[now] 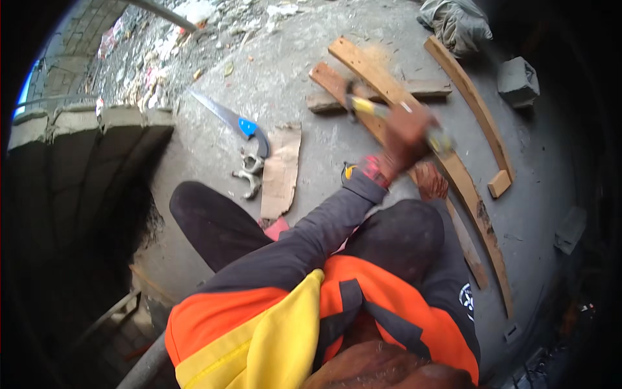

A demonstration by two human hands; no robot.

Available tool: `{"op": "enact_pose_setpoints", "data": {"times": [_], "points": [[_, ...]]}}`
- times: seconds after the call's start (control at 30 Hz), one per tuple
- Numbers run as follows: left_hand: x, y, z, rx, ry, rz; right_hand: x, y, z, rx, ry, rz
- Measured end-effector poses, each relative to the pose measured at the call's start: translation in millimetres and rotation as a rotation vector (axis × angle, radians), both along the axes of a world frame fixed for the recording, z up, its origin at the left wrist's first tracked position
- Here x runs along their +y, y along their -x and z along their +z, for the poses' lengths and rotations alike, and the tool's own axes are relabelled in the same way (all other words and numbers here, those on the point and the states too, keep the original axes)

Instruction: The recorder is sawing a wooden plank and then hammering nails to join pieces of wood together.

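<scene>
My left hand [408, 133], blurred by motion, is closed round the yellow and black handle of a hammer [368, 107]. The hammer's dark head hangs over two long wooden planks. The upper plank [363, 63] lies slantwise beside a second plank [330, 79], both crossing a short wooden block [427, 89]. Below my left wrist, my right hand [430, 181] appears closed against the upper plank's edge. My left wrist and right knee partly cover it. A small yellow and black object [348, 170], perhaps a tape measure, sits by my left cuff.
To the left lie a handsaw [247, 127] with a blue and black handle, metal clamps [251, 162] and brown cardboard [282, 170]. A curved board [472, 97], a small wood offcut [499, 183] and a concrete block [518, 81] are at right. A drop borders a block wall [91, 123].
</scene>
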State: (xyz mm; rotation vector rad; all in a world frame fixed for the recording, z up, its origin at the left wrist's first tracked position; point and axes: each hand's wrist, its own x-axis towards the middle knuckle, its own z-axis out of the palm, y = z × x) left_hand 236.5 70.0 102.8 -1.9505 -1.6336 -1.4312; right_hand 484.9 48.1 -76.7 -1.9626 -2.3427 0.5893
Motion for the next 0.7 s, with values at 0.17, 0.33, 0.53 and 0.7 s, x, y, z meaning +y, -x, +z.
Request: {"op": "enact_pose_setpoints", "data": {"times": [0.17, 0.33, 0.53, 0.7], "points": [[-8.2, 3.1, -16.5, -0.457, 0.014, -0.063, -4.3, 15.1, -2.0, 0.025, -0.085, -0.006], [-45.3, 79.1, 7.0, -0.859, 0.202, -0.172, 3.8, 5.1, -23.3, 0.341, -0.195, 0.006], [-113.8, 123.8, 30.2, -1.292, 0.031, -0.356, -4.5, 46.8, 12.5, 0.694, -0.456, 0.019], [-145.9, 138.0, 29.7, -1.347, 0.045, -0.564, -32.2, 149.2, 65.2, 1.195, 0.938, -0.215]]}}
